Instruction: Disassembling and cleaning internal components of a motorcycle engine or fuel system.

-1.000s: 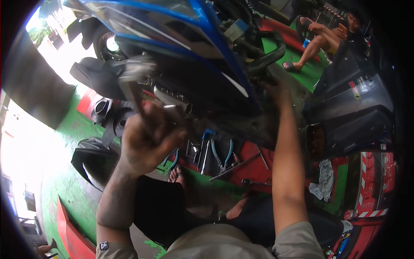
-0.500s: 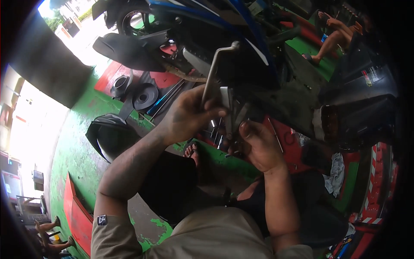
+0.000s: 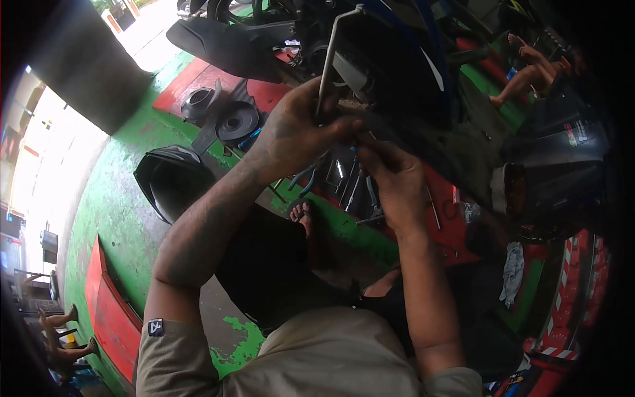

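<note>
In front of the motorcycle (image 3: 397, 79), my left hand (image 3: 297, 129) is closed around a bent metal rod (image 3: 327, 63). The rod rises from the fist and bends right near its top, ending in a small knob. My left thumb stretches toward my right hand (image 3: 393, 172), whose thumb and fingers are pinched together close by. Whatever lies in that pinch is too small and hidden to name. Below the hands, several metal hand tools (image 3: 350, 192) lie on the floor mat, with blue-handled pliers (image 3: 303, 182) beside them.
A round black part (image 3: 237, 124) and other dark parts lie on the red floor area at left. Nearer stands a black curved cover (image 3: 175, 182). A grey rag (image 3: 511, 274) lies at right. Other people's legs show at upper right (image 3: 526, 79) and lower left (image 3: 63, 344).
Both hands have moved up, and my right fingers have come together near my left thumb. The flat grey metal piece between my hands earlier no longer shows there. My view has shifted slightly.
</note>
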The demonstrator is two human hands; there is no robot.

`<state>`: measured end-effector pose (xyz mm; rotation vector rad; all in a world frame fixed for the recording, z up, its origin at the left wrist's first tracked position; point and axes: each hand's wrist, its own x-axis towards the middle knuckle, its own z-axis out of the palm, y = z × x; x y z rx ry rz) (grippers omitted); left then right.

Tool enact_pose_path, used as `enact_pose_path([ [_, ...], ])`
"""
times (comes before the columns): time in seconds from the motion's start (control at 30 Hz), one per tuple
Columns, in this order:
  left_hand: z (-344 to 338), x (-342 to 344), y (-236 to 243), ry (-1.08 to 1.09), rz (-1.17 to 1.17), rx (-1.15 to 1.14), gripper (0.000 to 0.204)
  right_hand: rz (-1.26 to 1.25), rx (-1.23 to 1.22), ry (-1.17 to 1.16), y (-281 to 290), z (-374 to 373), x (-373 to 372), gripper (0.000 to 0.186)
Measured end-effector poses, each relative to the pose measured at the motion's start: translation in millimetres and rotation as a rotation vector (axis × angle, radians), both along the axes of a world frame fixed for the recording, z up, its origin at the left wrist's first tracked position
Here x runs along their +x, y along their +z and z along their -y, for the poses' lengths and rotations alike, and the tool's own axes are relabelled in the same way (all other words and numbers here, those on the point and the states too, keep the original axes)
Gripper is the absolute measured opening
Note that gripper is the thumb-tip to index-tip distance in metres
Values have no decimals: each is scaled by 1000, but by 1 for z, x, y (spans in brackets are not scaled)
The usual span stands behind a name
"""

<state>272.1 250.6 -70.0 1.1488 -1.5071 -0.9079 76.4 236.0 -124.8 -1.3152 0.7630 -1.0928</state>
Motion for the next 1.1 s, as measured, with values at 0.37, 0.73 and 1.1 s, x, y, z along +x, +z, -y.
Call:
enact_pose_path([
  [0.37,-40,136,-46,110,365,523,46,-789,-133,5,-171,41,-12,33],
  [0.73,31,56,-271,-115,553,527,35,-1118,-168,65,-202,91,-22,58],
  [1.1,-53,112,-172,219,-237,451,47,-1355,-117,583,23,28,-187,57],
])
